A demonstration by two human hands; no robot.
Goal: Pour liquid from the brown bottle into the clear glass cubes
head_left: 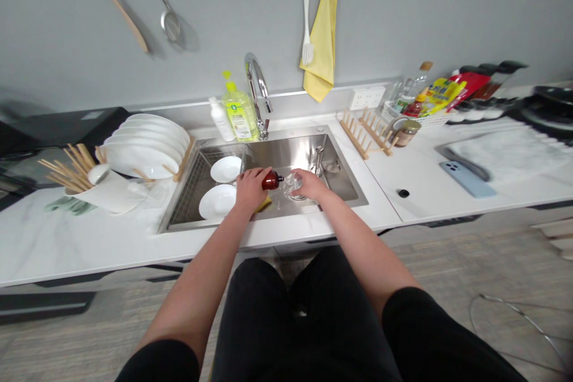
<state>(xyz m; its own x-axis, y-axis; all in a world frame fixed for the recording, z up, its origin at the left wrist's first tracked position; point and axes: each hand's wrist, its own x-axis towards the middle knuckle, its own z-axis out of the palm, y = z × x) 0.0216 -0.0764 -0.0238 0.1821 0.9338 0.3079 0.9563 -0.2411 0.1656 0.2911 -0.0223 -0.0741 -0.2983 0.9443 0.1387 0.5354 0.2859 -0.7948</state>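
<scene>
Both hands are over the steel sink (340, 185). My left hand (249, 188) is closed round a small dark brown bottle (271, 180), tipped on its side with its neck pointing right. A bit of yellow sponge (264, 205) shows under that hand. My right hand (310, 185) is closed on a small clear glass (292, 182), held right at the bottle's mouth. Two white bowls (217, 201) lie in the left part of the sink, beside my left hand.
Faucet (256, 80) and a yellow-green soap bottle (239, 110) stand behind the sink. White plates (145, 144) in a rack and a chopstick holder (78, 170) are left. An empty wooden rack (364, 131), jars, bottles and a phone (468, 178) are right.
</scene>
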